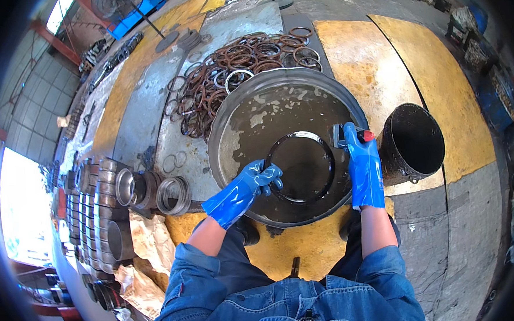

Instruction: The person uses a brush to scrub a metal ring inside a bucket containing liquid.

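Note:
My left hand (255,178), in a blue rubber glove, is closed on the left side of a dark, wet metal ring (331,177). The ring is held over a wide round metal basin (222,155) of murky liquid. In my gloved right hand (362,155) is a hand tool (337,136) with a flat, pale metal head and a red handle end; it looks like a scraper, but the glove hides much of it. The tool's head is close to the ring's upper right edge, and I cannot tell if they touch.
Beyond the basin lies a heap of rusty metal rings (206,84). A dark bucket (393,153) stands at its right. Stacked metal cylinders (100,212), loose rings (174,197) and crumpled brown paper (152,238) are at the left. A stand fan's base (167,42) stands farther off.

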Action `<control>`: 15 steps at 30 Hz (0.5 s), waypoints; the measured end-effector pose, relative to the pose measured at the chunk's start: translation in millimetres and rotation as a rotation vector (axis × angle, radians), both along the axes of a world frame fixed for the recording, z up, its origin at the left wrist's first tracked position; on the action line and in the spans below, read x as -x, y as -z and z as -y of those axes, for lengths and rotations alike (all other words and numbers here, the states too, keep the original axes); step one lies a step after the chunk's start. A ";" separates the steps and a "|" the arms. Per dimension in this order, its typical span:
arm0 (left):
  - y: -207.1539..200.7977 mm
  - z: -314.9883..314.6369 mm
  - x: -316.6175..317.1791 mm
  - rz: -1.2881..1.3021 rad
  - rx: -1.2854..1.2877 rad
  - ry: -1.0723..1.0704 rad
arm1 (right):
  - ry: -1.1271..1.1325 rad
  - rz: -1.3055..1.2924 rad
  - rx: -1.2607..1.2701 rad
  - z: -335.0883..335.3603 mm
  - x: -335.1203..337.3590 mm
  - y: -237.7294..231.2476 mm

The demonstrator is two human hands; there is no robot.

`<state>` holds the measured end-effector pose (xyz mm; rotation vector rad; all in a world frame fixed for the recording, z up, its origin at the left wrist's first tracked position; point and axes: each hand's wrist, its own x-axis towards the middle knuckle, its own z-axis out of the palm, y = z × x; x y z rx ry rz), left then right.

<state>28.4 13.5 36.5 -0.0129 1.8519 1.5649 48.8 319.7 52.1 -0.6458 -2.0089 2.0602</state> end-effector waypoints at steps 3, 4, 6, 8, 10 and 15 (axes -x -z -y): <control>-22.5 13.5 27.4 -0.146 0.082 0.066 | 0.027 -0.037 0.076 -6.4 -3.1 -7.7; -35.1 15.4 42.4 -0.202 0.089 0.019 | 0.040 -0.086 0.125 -8.1 -4.2 -8.7; -53.5 44.1 94.8 -0.370 -0.002 -0.130 | 0.031 -0.090 0.193 -11.4 -3.3 -4.6; -64.8 31.5 123.3 -0.405 -0.279 -0.359 | 0.052 -0.100 0.220 -18.8 -7.5 -0.3; -94.9 -4.3 130.6 -0.315 -0.388 -0.527 | 0.060 -0.115 0.247 -36.6 -4.5 12.0; -26.9 13.4 142.7 -0.358 0.016 -0.287 | 0.051 -0.049 0.194 -26.7 -7.6 -2.8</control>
